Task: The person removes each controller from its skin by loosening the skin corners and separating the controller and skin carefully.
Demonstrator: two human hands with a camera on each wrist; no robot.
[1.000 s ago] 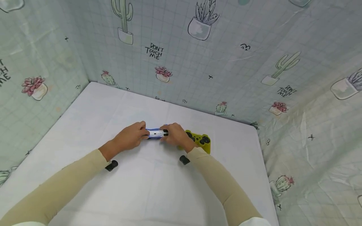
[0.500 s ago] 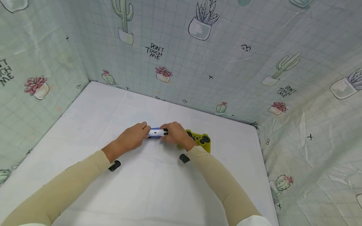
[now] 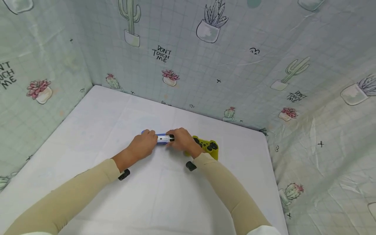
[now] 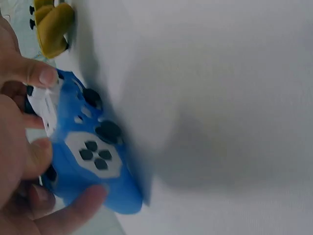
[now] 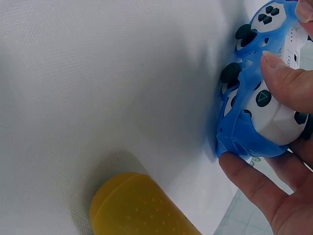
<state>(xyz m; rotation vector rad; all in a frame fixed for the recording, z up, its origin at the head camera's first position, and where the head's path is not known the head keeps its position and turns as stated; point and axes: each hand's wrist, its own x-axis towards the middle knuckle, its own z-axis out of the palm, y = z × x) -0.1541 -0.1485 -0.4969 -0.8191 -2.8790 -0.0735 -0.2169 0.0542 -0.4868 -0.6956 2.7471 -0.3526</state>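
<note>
Since the frame a second ago, the left hand (image 3: 141,147) has slid a little toward 3 o'clock along the blue controller (image 3: 162,138), so less of the white middle strip shows between the two hands in the head view, and a blue tip now pokes out past the left knuckles at 9 o'clock. The right hand (image 3: 182,141) sits where it was, and the yellow controller (image 3: 208,146) has not moved.

Both hands hold the blue controller between them, near the middle of the white table (image 3: 164,195), just at 9 o'clock of the yellow one. The left hand's fingers (image 4: 34,73) curl round its left grip, with the thumb (image 4: 73,208) under the lower edge. The right hand's thumb (image 5: 286,81) presses on the face near the triangle button while its fingers (image 5: 254,183) wrap beneath the right grip, so each hand is closed on the pad.

Seen from the wrists, the blue controller (image 4: 93,156) is a white gamepad inside a translucent blue skin. Its left side carries a black four-way pad in a pale cutout, and two black sticks sit toward the centre. Its right side (image 5: 254,103) shows white plastic with round buttons, one marked with a green triangle. It is tilted on edge, its face turned away from the person toward 12 o'clock.

The yellow controller (image 5: 139,208) has a dimpled yellow grip lying on the table close to the right hand.
</note>
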